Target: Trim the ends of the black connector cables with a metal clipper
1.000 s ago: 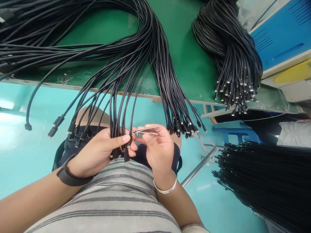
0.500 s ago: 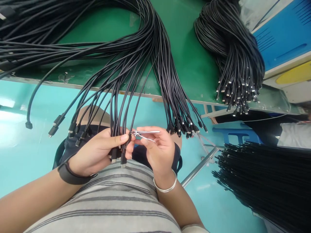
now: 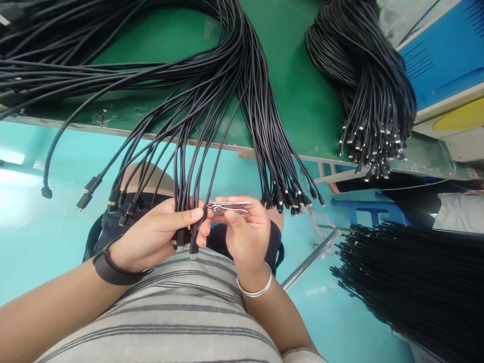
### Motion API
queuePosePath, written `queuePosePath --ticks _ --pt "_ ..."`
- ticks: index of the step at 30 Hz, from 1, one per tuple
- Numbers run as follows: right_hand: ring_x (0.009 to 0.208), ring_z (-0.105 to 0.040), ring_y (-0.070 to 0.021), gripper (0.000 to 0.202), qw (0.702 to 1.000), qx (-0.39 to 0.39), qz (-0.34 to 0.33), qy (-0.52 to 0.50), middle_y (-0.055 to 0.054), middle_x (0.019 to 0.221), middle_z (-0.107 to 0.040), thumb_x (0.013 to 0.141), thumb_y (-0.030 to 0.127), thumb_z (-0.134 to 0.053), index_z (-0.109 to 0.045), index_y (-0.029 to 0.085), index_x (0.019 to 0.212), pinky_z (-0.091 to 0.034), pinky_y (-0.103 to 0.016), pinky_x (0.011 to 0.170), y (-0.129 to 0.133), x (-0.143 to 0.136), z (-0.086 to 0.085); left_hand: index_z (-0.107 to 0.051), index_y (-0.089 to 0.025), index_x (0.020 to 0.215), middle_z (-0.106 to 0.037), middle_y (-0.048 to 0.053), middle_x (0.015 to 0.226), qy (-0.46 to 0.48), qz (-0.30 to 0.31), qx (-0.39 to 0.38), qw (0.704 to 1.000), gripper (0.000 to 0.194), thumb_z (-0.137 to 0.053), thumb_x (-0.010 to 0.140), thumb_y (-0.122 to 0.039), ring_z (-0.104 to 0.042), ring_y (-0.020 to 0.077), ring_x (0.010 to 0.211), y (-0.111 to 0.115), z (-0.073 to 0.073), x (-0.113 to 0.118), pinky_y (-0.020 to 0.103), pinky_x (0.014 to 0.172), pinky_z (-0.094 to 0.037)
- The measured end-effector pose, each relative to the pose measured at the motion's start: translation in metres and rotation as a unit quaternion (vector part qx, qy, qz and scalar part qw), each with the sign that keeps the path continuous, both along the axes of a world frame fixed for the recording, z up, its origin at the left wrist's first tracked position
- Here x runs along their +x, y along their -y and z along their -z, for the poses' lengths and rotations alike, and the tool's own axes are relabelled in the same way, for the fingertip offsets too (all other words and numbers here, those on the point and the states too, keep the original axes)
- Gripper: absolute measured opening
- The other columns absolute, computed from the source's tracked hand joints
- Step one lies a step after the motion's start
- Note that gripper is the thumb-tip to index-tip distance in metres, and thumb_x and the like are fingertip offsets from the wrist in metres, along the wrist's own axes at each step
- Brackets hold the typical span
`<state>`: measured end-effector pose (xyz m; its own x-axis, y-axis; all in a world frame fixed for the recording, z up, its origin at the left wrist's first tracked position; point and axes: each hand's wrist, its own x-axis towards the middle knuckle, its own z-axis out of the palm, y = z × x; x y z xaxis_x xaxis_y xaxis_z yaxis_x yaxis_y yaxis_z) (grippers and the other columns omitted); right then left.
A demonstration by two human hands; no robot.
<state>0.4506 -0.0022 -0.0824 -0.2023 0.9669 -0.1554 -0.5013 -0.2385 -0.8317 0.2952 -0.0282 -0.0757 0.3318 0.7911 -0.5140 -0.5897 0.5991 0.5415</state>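
My left hand is closed around several black cables, its thumb pressed on them just above the plugs. Below the fingers the plugs hang down, one with a bright metal tip. My right hand holds small silver nail clippers between thumb and fingers, the lever pressed close to the body. The clippers' jaws touch or nearly touch the rightmost held cable, close to its plug; whether they bite on anything is too small to tell.
More loose cable ends hang over the edge of the green table. A coiled cable bundle lies at the right, beside a blue box. At lower right is a big stack of black cables, near a metal bar.
My right thumb has pressed the clippers' lever down toward the body. My left hand keeps its hold on the cables, and the view has shifted slightly.
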Motion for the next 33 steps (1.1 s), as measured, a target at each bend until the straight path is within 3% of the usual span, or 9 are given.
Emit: queuePosePath --ticks 7,14,23,33 --pt "0.074 -0.077 -0.0203 0.021 0.999 -0.037 0.012 -0.008 0.0 0.086 -0.08 0.072 0.032 -0.085 -0.071 0.024 0.087 -0.068 -0.036 0.063 -0.0056 0.0002 0.0046 -0.074 -0.015 0.079 -0.065 0.003 0.067 -0.002 -0.005 0.002 1.0 0.019 -0.08 0.081 -0.033 -0.06 0.0119 0.057 0.0004 0.0007 -0.0005 0.02 0.056 -0.054" --pt "0.078 -0.077 -0.0203 0.019 1.0 0.008 0.004 0.015 0.0 0.089 -0.08 0.075 0.028 -0.084 -0.072 0.026 0.089 -0.069 -0.04 0.069 -0.0033 0.0035 0.0045 -0.073 -0.014 0.079 -0.066 0.003 0.067 -0.006 -0.002 0.006 1.0 0.02 -0.078 0.083 -0.033 -0.06 0.012 0.057 0.001 -0.0023 0.0002 0.019 0.056 -0.053" --pt "0.081 -0.077 -0.0187 0.016 0.998 0.045 -0.006 0.047 0.0 0.092 -0.081 0.077 0.022 -0.081 -0.075 0.026 0.091 -0.067 -0.035 0.074 -0.0025 0.0072 0.0032 -0.073 -0.014 0.08 -0.067 0.002 0.069 -0.007 0.006 0.01 1.0 0.017 -0.072 0.089 -0.029 -0.062 0.0117 0.06 0.0 -0.0027 0.0009 0.018 0.059 -0.052" --pt "0.076 -0.078 -0.0169 0.015 1.0 -0.006 0.0 0.019 0.001 0.088 -0.08 0.078 0.028 -0.082 -0.074 0.024 0.089 -0.067 -0.031 0.069 -0.0065 0.0058 0.0061 -0.071 -0.013 0.081 -0.066 0.002 0.069 -0.015 0.005 0.008 1.0 0.018 -0.073 0.088 -0.03 -0.062 0.0116 0.06 0.0006 -0.0027 0.0023 0.018 0.058 -0.052"
